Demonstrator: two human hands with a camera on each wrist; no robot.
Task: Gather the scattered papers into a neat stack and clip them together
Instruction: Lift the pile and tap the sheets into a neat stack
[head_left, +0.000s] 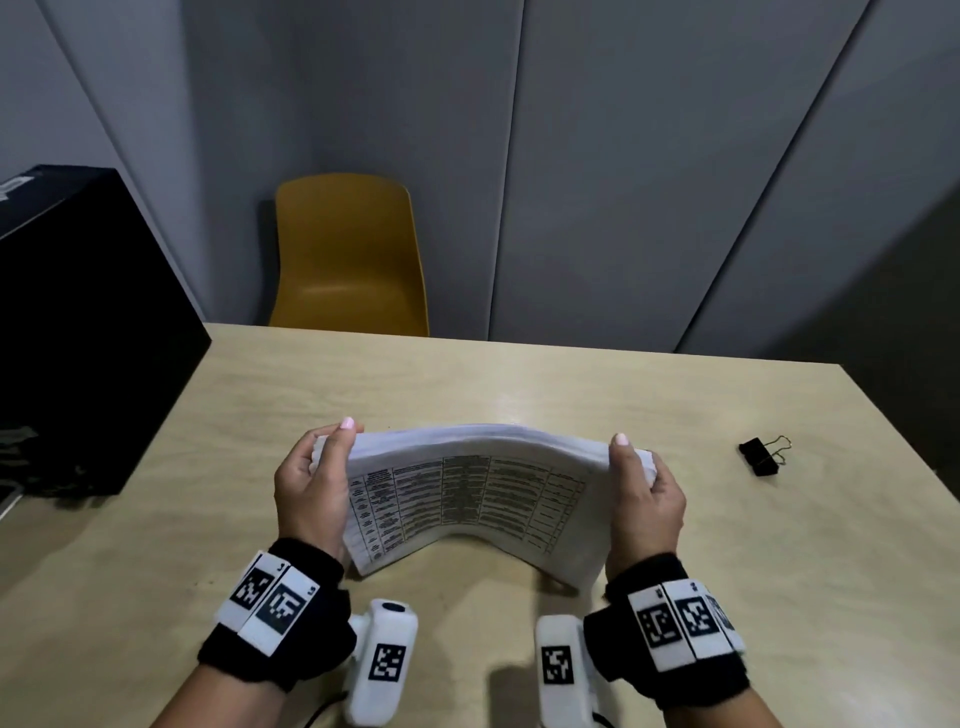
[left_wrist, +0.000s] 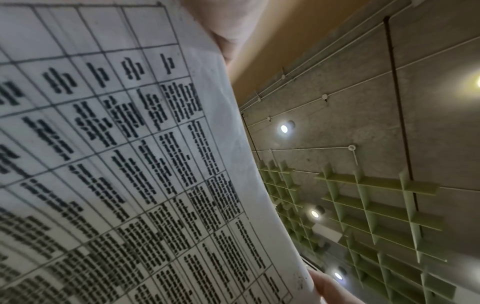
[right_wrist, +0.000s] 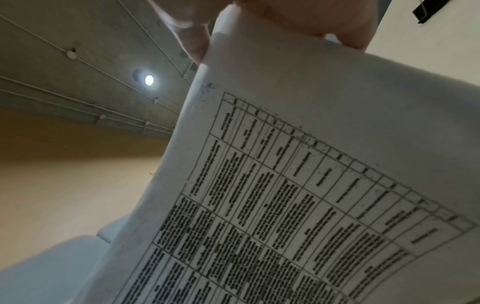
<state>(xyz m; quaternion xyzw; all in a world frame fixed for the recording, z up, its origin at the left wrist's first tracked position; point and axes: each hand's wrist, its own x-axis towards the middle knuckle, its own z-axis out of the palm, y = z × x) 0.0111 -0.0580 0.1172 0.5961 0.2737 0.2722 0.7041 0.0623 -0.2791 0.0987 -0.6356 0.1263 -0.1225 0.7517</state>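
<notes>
Both hands (head_left: 311, 488) (head_left: 647, 501) gripping paper stack (head_left: 470, 499) — ends pinched, bowed upward

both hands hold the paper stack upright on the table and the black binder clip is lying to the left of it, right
Not quite: the binder clip lies to the right of the stack, not the left, as the head view shows. The rest holds: the left hand and right hand hold the paper stack upright on the table.

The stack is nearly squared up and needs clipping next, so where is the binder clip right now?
In the head view the black binder clip lies on the wooden table near its right edge, apart from the paper stack and beyond the right hand.
</notes>
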